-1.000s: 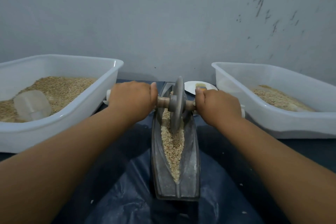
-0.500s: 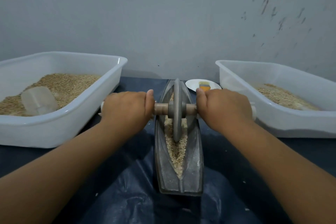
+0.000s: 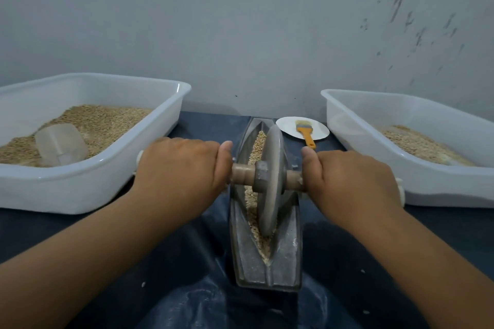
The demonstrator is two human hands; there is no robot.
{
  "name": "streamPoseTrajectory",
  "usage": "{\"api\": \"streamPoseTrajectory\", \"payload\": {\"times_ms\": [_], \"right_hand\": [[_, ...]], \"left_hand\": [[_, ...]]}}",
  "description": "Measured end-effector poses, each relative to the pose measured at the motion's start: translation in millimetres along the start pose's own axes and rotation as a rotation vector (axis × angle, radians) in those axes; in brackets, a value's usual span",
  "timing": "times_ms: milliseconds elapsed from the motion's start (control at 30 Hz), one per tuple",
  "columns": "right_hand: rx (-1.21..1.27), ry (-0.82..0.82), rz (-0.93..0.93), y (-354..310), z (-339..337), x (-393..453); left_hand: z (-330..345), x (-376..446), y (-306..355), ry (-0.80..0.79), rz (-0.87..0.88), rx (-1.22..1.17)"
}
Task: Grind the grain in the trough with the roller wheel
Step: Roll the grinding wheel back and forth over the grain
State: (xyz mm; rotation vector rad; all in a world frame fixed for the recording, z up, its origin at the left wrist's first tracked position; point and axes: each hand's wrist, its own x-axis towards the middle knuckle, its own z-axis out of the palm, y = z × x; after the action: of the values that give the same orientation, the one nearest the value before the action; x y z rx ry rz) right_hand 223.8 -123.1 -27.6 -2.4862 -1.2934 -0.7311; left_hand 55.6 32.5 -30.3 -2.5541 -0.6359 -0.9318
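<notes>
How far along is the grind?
Done: trough loaded, and the right tub holds some grain. In hand: left hand and right hand grip the axle, roller wheel sitting in the grain. Left: the kernels by the wheel look mostly whole; the left tub is well stocked.
</notes>
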Motion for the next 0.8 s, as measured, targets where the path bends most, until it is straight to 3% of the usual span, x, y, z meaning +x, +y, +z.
{"api": "streamPoseTrajectory", "payload": {"times_ms": [100,300,600,800], "right_hand": [[0.032,-0.032,0.051,2,12,20],[0.107,-0.077,0.131,6,37,44],[0.042,0.022,-0.031,-2,-3,-9],[-0.012,0.073,-0.078,-2,-10,-23]], "left_hand": [[10,14,-1,-0.063,0.114,0.181],[35,45,1,-0.138,0.104,0.222],[-4,2,6,-0.017,-0.049,0.031],[-10,-4,4,0.024,-0.029,-0.029]]}}
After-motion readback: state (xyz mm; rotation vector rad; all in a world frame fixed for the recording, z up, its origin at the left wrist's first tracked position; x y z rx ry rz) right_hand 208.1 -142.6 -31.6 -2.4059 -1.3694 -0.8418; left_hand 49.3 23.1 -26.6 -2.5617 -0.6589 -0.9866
